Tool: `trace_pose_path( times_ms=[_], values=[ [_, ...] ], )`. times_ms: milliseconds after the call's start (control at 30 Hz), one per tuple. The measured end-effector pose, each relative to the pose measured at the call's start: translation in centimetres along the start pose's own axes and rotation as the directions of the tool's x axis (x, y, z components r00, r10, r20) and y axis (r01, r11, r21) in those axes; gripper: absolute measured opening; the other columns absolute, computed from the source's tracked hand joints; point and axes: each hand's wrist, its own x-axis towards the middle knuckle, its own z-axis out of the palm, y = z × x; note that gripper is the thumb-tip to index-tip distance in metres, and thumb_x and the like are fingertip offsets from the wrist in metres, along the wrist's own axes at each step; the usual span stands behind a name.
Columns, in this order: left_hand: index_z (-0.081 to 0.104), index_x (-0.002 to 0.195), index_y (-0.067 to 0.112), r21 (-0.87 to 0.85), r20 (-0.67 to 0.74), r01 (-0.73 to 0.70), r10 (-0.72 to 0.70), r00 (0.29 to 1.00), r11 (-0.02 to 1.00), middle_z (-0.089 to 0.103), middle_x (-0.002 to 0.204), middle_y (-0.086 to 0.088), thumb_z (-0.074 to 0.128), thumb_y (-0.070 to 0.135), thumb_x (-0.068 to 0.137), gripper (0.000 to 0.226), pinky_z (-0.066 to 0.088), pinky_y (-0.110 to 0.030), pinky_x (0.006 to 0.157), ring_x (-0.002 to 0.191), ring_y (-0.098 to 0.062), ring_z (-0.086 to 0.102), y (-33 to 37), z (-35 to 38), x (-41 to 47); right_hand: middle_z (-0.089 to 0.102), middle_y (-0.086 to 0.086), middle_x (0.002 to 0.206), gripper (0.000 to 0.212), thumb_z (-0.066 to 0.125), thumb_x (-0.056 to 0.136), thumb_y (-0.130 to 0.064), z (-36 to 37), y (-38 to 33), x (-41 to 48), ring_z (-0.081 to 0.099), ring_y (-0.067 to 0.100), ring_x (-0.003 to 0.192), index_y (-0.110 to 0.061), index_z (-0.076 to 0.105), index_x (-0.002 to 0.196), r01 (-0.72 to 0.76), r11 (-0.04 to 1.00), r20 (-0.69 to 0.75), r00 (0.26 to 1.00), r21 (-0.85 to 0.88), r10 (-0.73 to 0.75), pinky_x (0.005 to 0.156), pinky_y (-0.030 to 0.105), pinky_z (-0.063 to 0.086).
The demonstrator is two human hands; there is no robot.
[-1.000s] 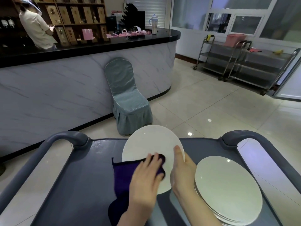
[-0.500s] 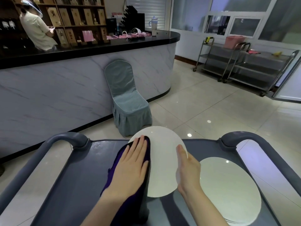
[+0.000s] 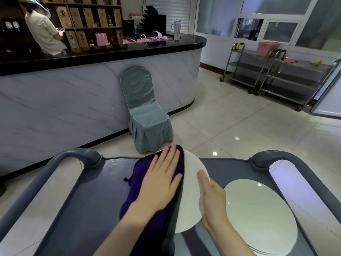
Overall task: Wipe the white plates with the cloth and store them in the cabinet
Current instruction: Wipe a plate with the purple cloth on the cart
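The left hand [image 3: 162, 183] lies flat on the purple cloth [image 3: 137, 176]. Its fingers [image 3: 170, 157] are straight and spread, and they press the cloth down. They do not curl round anything. The cloth covers the left part of a white plate [image 3: 191, 196].

The right hand [image 3: 214, 202] holds the right edge of the plate. Its thumb lies on top of the rim. The other fingers are hidden under the plate, so I cannot see how they sit. It looks like a pinch that keeps the plate steady.

The bare white part of the plate lies just to the right of the left fingers, between the two hands. The plate looks long from the far side to the near side, and the far end seems a bit raised. I think the wipe should go right, across that bare part, toward the right thumb. The left hand is the one to do it, as it has the cloth. The right thumb sits in the way at the rim, so that bit may get missed.

A stack [image 3: 262, 215] of more white plates lies just past the right hand, on its right. It is close, so the held plate could bump it. All of this sits on a grey cart [image 3: 86, 200]. Ahead of the fingers, beyond the cart, stands a chair [image 3: 145, 115] on the floor. I cannot see a cabinet, so putting away comes later, I think.
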Motion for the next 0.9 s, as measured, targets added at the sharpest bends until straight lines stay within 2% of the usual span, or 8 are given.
trace_pose_path(
  times_ms=[100, 233, 367, 433, 567, 667, 833, 900],
  values=[
    [0.018, 0.156, 0.023, -0.099, -0.063, 0.090, -0.097, 0.993, 0.991, 0.017, 0.162, 0.008, 0.033, 0.047, 0.099, 0.064, 0.018, -0.030, 0.118, 0.148, -0.009, 0.016, -1.8, -1.2, 0.1, 0.059, 0.010, 0.074, 0.045, 0.065, 0.093, -0.029, -0.8, -0.9, 0.4, 0.055, 0.020, 0.070, 0.012, 0.055, 0.079, 0.052, 0.998, 0.039, 0.998, -0.047, -0.050, 0.070, 0.034, 0.043],
    [0.053, 0.121, 0.029, -0.482, 0.048, 0.240, -0.248, 0.968, 0.843, 0.064, 0.112, 0.017, 0.063, 0.039, 0.091, 0.033, 0.043, -0.024, 0.081, 0.100, -0.003, 0.058, -2.6, -2.6, -0.1, 0.053, 0.009, 0.071, 0.055, 0.066, 0.092, -0.036, -1.7, -2.6, 1.2, 0.048, 0.017, 0.067, 0.016, 0.052, 0.084, 0.209, 0.933, 0.233, 0.962, -0.293, -0.143, 0.067, 0.033, 0.037],
    [0.066, 0.086, 0.023, -0.624, 0.101, 0.287, -0.290, 0.952, 0.726, 0.070, 0.074, 0.016, 0.073, 0.023, 0.086, 0.007, 0.043, -0.013, 0.063, 0.071, 0.002, 0.061, -2.2, -3.6, -0.1, 0.048, 0.005, 0.067, 0.065, 0.063, 0.081, -0.056, -1.9, -4.2, 2.2, 0.042, 0.013, 0.064, 0.008, 0.052, 0.074, 0.381, 0.788, 0.439, 0.884, -0.484, -0.158, 0.064, 0.032, 0.032],
    [0.066, 0.079, 0.026, -0.695, 0.126, 0.337, -0.354, 0.927, 0.635, 0.069, 0.070, 0.018, 0.069, 0.016, 0.089, 0.015, 0.042, -0.010, 0.059, 0.064, 0.005, 0.060, -1.8, -3.8, -0.5, 0.046, 0.006, 0.066, 0.070, 0.062, 0.077, -0.059, -1.6, -5.0, 2.6, 0.040, 0.013, 0.064, 0.010, 0.053, 0.075, 0.426, 0.756, 0.458, 0.869, -0.497, -0.188, 0.062, 0.031, 0.030],
    [0.071, 0.089, 0.017, -0.874, 0.194, 0.430, -0.646, 0.738, 0.228, 0.075, 0.080, 0.011, 0.057, 0.017, 0.098, 0.017, 0.050, -0.017, 0.067, 0.072, 0.000, 0.067, 0.0, -2.6, -2.3, 0.057, 0.005, 0.067, 0.041, 0.067, 0.093, -0.028, -0.9, -4.8, 3.0, 0.052, 0.016, 0.065, 0.002, 0.057, 0.067, 0.228, 0.958, 0.152, 0.967, -0.174, -0.202, 0.062, 0.029, 0.043],
    [0.071, 0.092, 0.010, -0.891, 0.323, 0.452, -0.757, 0.568, -0.041, 0.075, 0.089, -0.005, 0.054, 0.021, 0.100, 0.022, 0.054, -0.035, 0.078, 0.081, -0.015, 0.065, 2.0, -0.4, -3.1, 0.068, -0.007, 0.070, 0.030, 0.059, 0.099, -0.027, 0.5, -2.8, 1.7, 0.063, 0.011, 0.063, -0.012, 0.066, 0.074, 0.117, 0.992, -0.118, 0.987, 0.046, -0.111, 0.054, 0.018, 0.051],
    [0.070, 0.095, 0.005, -0.885, 0.369, 0.443, -0.790, 0.490, -0.139, 0.074, 0.088, -0.006, 0.054, 0.020, 0.100, 0.023, 0.051, -0.031, 0.070, 0.079, -0.018, 0.064, 0.4, -1.0, -3.1, 0.071, -0.021, 0.108, 0.024, 0.056, 0.098, -0.034, -1.3, 0.0, 1.1, 0.065, 0.009, 0.110, -0.028, 0.063, 0.121, 0.225, 0.939, 0.090, 0.974, -0.261, -0.208, 0.090, 0.030, 0.053],
    [0.068, 0.090, 0.002, -0.879, 0.350, 0.465, -0.800, 0.487, -0.102, 0.071, 0.084, -0.008, 0.053, 0.020, 0.101, 0.025, 0.049, -0.031, 0.066, 0.076, -0.020, 0.061, -1.1, -1.8, -3.0, 0.048, -0.030, 0.138, 0.060, 0.063, 0.091, -0.043, -3.7, -0.1, 1.6, 0.046, 0.002, 0.134, -0.035, 0.040, 0.146, 0.453, 0.758, 0.294, 0.890, -0.469, -0.349, 0.111, 0.029, 0.038]
  ],
)
